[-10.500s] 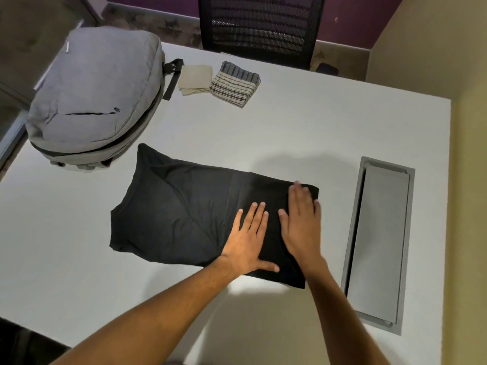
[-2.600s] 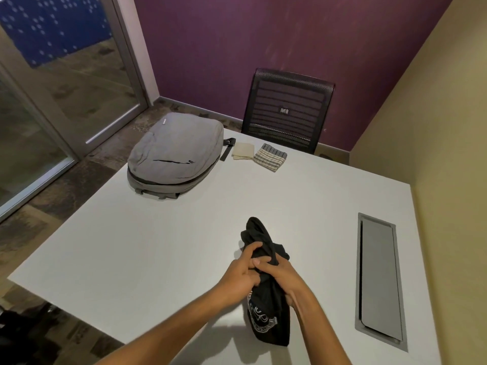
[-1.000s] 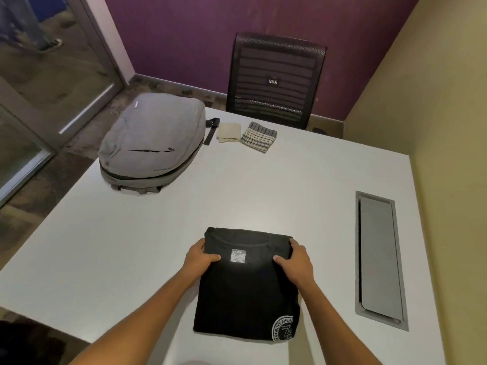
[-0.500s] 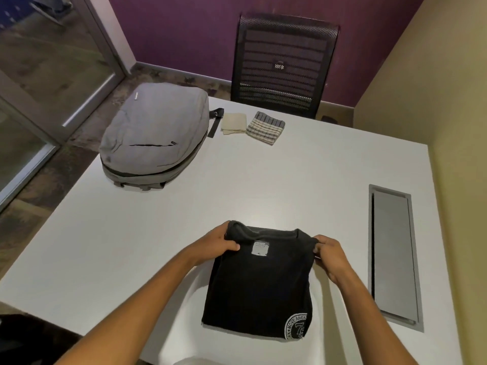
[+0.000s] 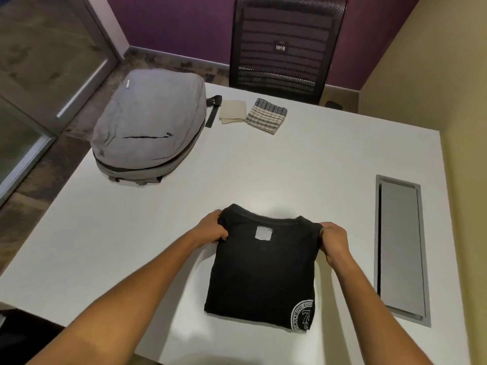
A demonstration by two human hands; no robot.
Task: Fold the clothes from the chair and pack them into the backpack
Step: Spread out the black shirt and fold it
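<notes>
A folded black T-shirt (image 5: 263, 275) with a grey neck label and a round white print at its near right corner lies on the white table (image 5: 303, 169) in front of me. My left hand (image 5: 213, 227) grips its far left corner. My right hand (image 5: 333, 239) pinches its far right corner, and that far edge is raised a little off the table. The grey backpack (image 5: 150, 122) lies flat and closed at the table's far left. Beside it sit a folded beige cloth (image 5: 233, 111) and a folded striped cloth (image 5: 266, 119).
A black mesh chair (image 5: 284, 43) stands behind the table's far edge; no clothes show on its backrest. A grey cable hatch (image 5: 400, 248) is set into the table at the right. A glass partition is at the left, a yellow wall at the right.
Over the last second both hands have closed on the shirt's far corners and lifted that edge slightly. The folded shirt stays in the same place.
</notes>
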